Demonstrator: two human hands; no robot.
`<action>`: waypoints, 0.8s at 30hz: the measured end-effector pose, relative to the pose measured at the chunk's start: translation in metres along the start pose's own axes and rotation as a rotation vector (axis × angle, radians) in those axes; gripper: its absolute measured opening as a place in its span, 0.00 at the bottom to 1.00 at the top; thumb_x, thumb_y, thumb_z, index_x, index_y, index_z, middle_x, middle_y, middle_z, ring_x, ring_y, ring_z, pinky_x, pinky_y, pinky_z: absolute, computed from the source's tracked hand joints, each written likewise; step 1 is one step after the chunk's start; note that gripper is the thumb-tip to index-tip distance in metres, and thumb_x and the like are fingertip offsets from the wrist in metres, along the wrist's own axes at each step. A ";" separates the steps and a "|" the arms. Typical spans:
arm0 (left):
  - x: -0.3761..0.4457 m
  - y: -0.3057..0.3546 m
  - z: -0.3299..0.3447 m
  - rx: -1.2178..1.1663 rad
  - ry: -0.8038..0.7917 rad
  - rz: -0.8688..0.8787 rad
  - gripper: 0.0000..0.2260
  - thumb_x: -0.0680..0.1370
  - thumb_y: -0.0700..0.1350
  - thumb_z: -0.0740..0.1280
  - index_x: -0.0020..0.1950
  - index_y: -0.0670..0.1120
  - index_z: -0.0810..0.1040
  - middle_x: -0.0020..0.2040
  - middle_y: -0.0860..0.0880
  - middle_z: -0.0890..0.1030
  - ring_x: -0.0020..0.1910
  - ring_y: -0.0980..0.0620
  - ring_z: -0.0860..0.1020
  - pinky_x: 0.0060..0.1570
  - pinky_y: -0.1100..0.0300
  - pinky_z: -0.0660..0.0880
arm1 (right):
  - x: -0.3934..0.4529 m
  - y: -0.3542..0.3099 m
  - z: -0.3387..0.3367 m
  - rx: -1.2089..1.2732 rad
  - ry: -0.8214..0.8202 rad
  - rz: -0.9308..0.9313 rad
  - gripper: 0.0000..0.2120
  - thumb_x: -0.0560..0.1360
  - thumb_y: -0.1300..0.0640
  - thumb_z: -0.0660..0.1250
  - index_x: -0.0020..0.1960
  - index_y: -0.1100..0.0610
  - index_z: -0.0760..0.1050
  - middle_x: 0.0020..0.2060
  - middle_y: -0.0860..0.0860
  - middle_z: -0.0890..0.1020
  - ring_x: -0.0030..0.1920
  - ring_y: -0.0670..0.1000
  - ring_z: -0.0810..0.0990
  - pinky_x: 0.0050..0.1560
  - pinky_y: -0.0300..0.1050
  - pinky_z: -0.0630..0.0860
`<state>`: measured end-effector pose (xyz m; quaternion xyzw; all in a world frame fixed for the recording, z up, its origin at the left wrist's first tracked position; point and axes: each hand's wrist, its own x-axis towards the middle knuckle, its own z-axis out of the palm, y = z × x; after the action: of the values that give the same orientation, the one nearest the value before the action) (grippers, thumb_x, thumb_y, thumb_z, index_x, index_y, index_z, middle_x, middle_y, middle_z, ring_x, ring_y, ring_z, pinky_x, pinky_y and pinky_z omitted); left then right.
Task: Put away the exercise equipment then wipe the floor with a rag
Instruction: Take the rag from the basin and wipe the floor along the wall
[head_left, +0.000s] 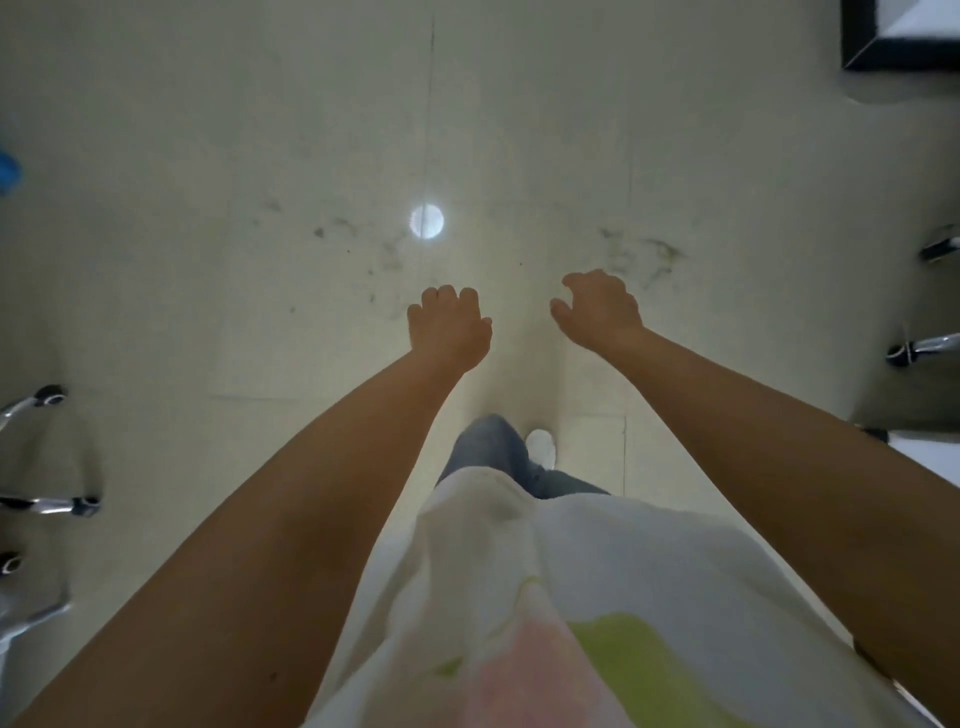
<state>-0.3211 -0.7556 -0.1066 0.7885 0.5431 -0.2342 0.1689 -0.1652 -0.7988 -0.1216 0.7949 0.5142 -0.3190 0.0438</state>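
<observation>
I look straight down at a pale tiled floor (260, 130) with dark smudges (644, 254) and specks (358, 234) ahead of my hands. My left hand (449, 327) is stretched forward with its fingers curled loosely, holding nothing. My right hand (597, 309) is also out in front, its fingers and thumb apart and empty. No rag and no exercise equipment shows clearly in the view.
Chrome chair-base legs with castors (49, 400) stand at the left edge, and more chrome legs (919, 351) at the right. A black-framed object (862, 47) sits at the top right. A blue thing (8, 171) peeks in at the left edge. A ceiling light reflects (427, 221) on the floor.
</observation>
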 end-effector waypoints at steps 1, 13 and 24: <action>0.028 0.004 -0.021 -0.005 0.008 0.006 0.19 0.82 0.51 0.55 0.67 0.41 0.68 0.65 0.41 0.72 0.65 0.43 0.69 0.62 0.51 0.67 | 0.028 -0.004 -0.021 -0.002 0.009 -0.004 0.22 0.80 0.51 0.56 0.70 0.59 0.66 0.66 0.60 0.71 0.66 0.60 0.68 0.63 0.51 0.67; 0.373 0.006 -0.272 0.050 0.076 0.040 0.19 0.81 0.50 0.56 0.69 0.41 0.67 0.66 0.41 0.71 0.67 0.42 0.66 0.64 0.50 0.64 | 0.359 -0.049 -0.272 0.016 0.144 0.061 0.21 0.79 0.50 0.56 0.69 0.59 0.67 0.66 0.60 0.71 0.66 0.61 0.68 0.65 0.52 0.66; 0.667 0.072 -0.456 0.077 0.076 0.084 0.19 0.81 0.51 0.57 0.66 0.41 0.69 0.64 0.41 0.72 0.65 0.43 0.68 0.61 0.51 0.67 | 0.644 -0.027 -0.459 0.050 0.122 0.092 0.21 0.80 0.50 0.55 0.69 0.60 0.67 0.65 0.60 0.71 0.66 0.60 0.68 0.63 0.51 0.66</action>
<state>0.0311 -0.0246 -0.0946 0.8248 0.5062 -0.2175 0.1275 0.1963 -0.0948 -0.1062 0.8364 0.4708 -0.2805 0.0070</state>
